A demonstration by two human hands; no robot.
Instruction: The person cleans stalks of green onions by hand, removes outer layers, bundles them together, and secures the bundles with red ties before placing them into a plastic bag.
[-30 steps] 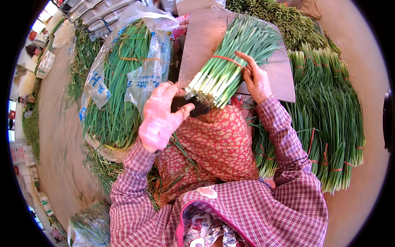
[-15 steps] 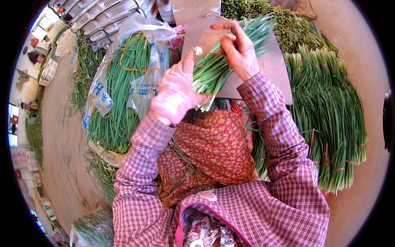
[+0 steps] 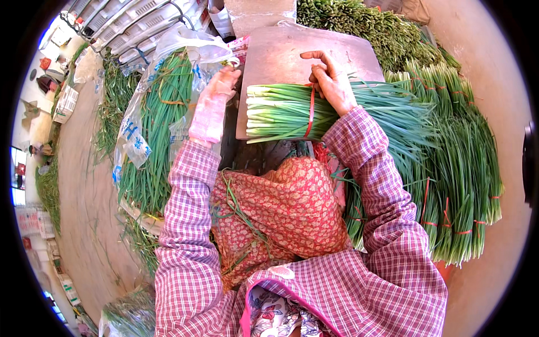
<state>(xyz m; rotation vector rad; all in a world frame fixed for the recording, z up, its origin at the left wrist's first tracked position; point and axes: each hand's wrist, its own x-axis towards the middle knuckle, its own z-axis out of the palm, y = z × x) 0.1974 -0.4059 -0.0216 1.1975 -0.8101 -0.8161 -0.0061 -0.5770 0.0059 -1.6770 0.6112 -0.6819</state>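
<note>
Produce-packing space (stacked white crates (image 3: 137, 25), heaped banded greens (image 3: 457, 151)).

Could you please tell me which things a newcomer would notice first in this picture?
Probably the bundle of green stalks lying across the board, with the right hand close to its red band. Next, perhaps, the mass of similar bundles on the right, then the red patterned cloth at lower centre.

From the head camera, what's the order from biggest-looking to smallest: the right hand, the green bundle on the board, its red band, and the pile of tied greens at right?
1. Pile of tied greens
2. Green bundle
3. Right hand
4. Red band, just a thin strip
</note>
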